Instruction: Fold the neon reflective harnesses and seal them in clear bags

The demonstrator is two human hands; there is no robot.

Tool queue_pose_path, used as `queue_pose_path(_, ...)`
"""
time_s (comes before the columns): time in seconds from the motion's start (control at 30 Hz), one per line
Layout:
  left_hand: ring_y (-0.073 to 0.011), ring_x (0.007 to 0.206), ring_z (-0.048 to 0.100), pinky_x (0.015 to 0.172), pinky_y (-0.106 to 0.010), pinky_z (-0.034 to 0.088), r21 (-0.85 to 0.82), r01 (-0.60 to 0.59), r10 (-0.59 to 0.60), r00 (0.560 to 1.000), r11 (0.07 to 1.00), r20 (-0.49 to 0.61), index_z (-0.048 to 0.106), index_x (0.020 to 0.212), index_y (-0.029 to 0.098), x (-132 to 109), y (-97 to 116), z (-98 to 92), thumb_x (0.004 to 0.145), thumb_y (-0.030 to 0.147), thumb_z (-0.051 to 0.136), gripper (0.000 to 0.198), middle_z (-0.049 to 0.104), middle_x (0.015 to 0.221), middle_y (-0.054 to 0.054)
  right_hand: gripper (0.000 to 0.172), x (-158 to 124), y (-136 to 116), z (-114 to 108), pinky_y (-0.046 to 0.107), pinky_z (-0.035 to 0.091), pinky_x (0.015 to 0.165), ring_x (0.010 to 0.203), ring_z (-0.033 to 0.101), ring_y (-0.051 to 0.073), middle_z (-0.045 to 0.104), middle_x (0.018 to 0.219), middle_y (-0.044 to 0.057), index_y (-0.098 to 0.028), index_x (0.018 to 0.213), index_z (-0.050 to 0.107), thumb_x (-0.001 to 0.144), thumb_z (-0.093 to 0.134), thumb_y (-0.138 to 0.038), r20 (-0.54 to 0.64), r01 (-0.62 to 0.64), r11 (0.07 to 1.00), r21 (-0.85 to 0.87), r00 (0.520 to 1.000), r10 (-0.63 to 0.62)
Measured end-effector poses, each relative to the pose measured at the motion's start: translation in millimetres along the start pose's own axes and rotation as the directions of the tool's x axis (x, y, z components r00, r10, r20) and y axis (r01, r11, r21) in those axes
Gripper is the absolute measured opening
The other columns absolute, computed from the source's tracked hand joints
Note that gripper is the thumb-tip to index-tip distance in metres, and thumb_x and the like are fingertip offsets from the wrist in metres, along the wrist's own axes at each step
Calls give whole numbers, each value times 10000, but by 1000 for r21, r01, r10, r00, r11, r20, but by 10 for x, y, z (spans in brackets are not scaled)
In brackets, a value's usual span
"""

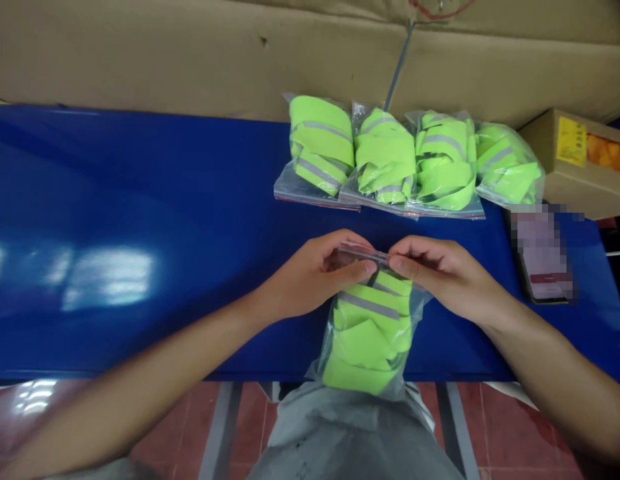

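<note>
A clear zip bag (370, 333) stuffed with neon-green reflective bands lies over the near edge of the blue table (140, 267). My left hand (315, 273) pinches the bag's red-lined top edge from the left. My right hand (440, 270) pinches the same edge from the right, fingertips nearly meeting in the middle. Both hands are closed on the strip.
Several filled bags of green bands (410, 160) lie in a row at the table's far side. A phone (543, 257) lies on the right. A cardboard box (575, 160) stands at far right, and large cardboard sheets (190, 60) lean behind the table.
</note>
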State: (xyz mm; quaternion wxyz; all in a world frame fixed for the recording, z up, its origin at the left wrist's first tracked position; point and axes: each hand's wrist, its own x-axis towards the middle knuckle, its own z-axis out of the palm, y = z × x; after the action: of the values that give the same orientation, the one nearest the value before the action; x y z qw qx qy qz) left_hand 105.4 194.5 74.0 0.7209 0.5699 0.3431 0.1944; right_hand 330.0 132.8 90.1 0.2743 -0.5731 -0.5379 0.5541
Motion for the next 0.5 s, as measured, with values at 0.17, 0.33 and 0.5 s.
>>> queue_pose_path(0.17, -127, 845, 678, 755, -202, 511, -56, 11, -11, 1000, 998, -6, 753, 989, 152, 17, 2, -13, 863, 347, 781, 234, 757, 923, -23, 371, 38, -3, -52, 203, 331, 512, 577, 458, 76, 570, 701, -15, -161, 915, 711, 892, 735, -530, 2, -64, 994, 89, 998, 64)
queue_pose_path(0.33, -103, 778, 669, 717, -177, 500, -77, 22, -24, 1000, 997, -19, 792, 906, 142, 5, 44, -30, 870, 331, 780, 193, 767, 850, -17, 318, -3, -26, -59, 206, 389, 562, 633, 506, 90, 614, 732, 0, -164, 867, 704, 901, 743, -477, -12, 52, 999, -5, 999, -52)
queue_pose_path(0.5, -86, 694, 657, 643, -159, 484, -7, -61, 60, 997, 998, -45, 814, 847, 151, -5, 58, -15, 899, 275, 752, 148, 772, 776, -5, 301, -54, -34, -36, 201, 354, 512, 608, 473, 85, 604, 715, -2, -171, 872, 705, 934, 711, -465, -27, 91, 993, -71, 995, -93)
